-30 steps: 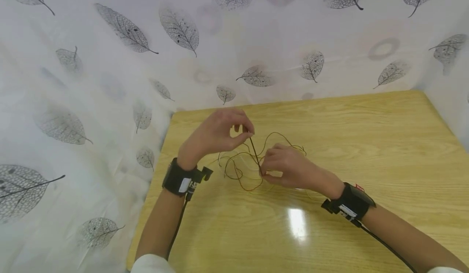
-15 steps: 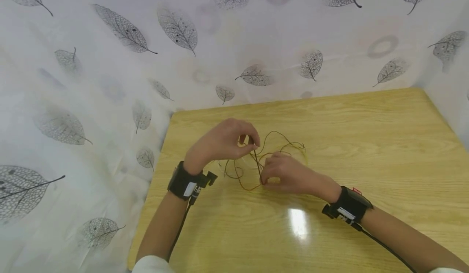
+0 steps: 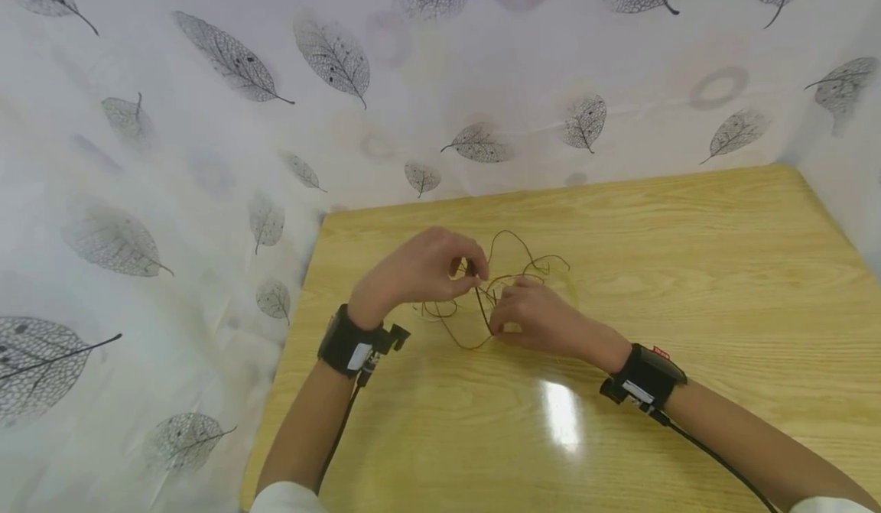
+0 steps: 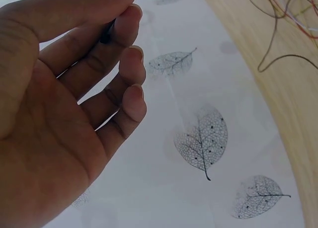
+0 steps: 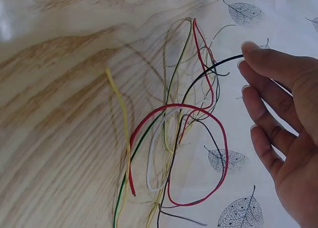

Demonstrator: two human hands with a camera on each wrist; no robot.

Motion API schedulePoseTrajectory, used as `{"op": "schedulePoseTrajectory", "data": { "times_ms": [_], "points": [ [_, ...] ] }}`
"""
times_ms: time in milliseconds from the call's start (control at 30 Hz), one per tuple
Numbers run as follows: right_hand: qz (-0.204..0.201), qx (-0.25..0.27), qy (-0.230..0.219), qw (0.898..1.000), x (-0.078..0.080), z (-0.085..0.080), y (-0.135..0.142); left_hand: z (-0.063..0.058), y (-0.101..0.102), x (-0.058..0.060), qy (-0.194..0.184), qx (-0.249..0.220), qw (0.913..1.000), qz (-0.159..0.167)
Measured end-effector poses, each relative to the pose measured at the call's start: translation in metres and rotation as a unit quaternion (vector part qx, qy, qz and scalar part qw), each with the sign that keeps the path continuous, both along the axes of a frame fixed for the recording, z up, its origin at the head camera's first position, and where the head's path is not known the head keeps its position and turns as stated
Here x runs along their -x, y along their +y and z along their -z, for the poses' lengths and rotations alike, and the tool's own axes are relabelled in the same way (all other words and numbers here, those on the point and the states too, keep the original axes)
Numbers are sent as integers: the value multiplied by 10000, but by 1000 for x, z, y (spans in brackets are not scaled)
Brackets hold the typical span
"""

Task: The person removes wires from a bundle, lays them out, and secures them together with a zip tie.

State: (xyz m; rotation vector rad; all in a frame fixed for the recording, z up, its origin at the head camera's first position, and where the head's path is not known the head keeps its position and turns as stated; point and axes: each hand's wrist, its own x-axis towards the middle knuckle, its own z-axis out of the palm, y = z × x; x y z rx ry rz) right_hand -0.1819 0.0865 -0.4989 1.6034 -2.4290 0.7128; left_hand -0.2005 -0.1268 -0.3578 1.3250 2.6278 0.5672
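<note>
My left hand (image 3: 421, 265) pinches a thin black wire (image 3: 482, 310) between thumb and index finger, and a short end shows inside the fingers in the left wrist view. Lower and to the right, my right hand (image 3: 544, 319) pinches the same dark strand by the fingertips. The strand runs steeply between the two hands, above a loose tangle of thin wires. In the right wrist view the tangle has a red wire (image 5: 226, 153), a yellow wire (image 5: 122, 101), a green wire (image 5: 122, 188) and a white wire (image 5: 149, 171). My right hand hides part of the tangle.
A wood-grain table (image 3: 688, 268) lies under the hands. Pale sheeting (image 3: 523, 77) printed with leaves stands along its back and left sides. Each wrist wears a black strap (image 3: 647, 375) with a small camera and a cable.
My left hand has come down and slightly right, nearer my right hand, so the stretch of black wire between them is shorter. The loops of the tangle have shifted on the table.
</note>
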Motion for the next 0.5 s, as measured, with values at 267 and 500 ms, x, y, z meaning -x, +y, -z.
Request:
{"op": "schedulePoseTrajectory", "data": {
  "times_ms": [267,500],
  "points": [
    [446,-659,-549,9953,29,-29,22,-5,-2,3,-71,174,9998,-41],
    [1021,-890,-400,9900,91,-56,19,-6,-3,7,-222,286,9993,-68]
  ]
}}
